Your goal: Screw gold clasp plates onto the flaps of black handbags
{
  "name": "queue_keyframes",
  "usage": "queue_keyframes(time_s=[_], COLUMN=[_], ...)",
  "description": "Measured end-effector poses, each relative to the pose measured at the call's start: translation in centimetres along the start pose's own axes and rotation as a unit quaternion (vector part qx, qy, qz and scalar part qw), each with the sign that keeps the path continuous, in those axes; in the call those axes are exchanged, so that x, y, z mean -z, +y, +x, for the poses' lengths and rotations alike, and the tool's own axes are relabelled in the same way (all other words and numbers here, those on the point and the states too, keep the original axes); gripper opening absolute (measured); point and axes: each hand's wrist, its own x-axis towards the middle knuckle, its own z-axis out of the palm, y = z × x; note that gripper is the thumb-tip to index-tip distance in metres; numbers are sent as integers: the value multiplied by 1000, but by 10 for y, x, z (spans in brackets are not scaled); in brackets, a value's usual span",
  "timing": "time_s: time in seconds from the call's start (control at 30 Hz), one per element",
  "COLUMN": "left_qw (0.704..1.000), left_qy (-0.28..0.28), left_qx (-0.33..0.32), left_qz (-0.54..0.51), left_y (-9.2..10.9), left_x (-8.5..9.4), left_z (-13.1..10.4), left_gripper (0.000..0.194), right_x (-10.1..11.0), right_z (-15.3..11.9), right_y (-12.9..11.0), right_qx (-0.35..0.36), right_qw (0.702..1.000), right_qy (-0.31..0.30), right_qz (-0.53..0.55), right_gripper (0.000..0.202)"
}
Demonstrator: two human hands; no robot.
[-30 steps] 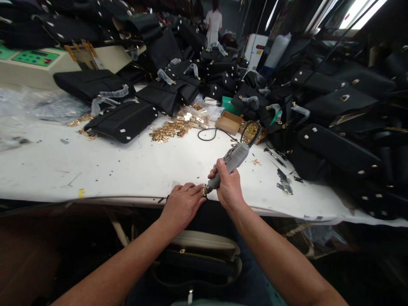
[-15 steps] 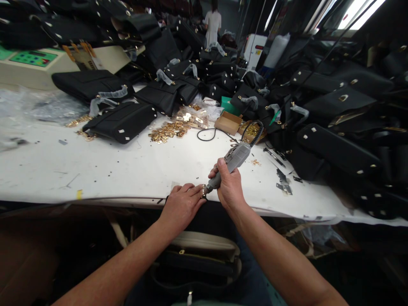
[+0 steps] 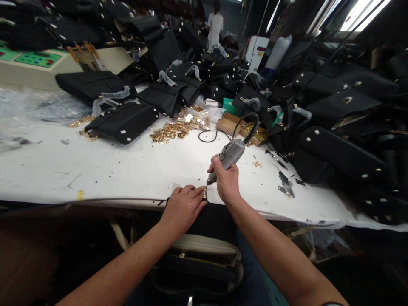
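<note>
My right hand point(image 3: 227, 180) is wrapped round a grey corded electric screwdriver point(image 3: 232, 154), which slants down to the left. Its tip meets the upper end of a small gold metal clasp plate point(image 3: 205, 192). Beside that plate, my left hand point(image 3: 183, 206) holds the edge of a black bag flap point(image 3: 216, 219) at the table edge, fingertips against the plate. The flap belongs to an open handbag point(image 3: 207, 246) with a beige edge on my lap. My left palm and fingers hide part of the flap.
On the white table point(image 3: 102, 165), gold clasp parts point(image 3: 168, 132) lie in a heap near a cardboard box point(image 3: 229, 123) and a box of small gold pieces point(image 3: 256, 134). Black handbags point(image 3: 123, 121) crowd the back and right. A person point(image 3: 215, 27) stands far behind.
The screwdriver has shifted slightly up and left, its tip now at the plate's upper end, leaving more of the gold plate showing. My left hand stays almost in place.
</note>
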Motion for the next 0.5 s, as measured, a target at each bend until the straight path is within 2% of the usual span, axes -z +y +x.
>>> queue_keyframes(time_s=[0.2, 0.5], left_qw=[1000, 1000], left_qy=[-2, -8], left_qx=[3, 6], left_qz=[2, 3], left_y=[-1, 0], left_x=[-1, -1], left_z=[0, 0], left_gripper=[24, 25], right_x=[0, -11], right_z=[0, 2], right_y=[5, -1], right_qx=[2, 24], right_qw=[1000, 996], right_qy=[-3, -38], right_qz=[-13, -73], right_gripper=[49, 38])
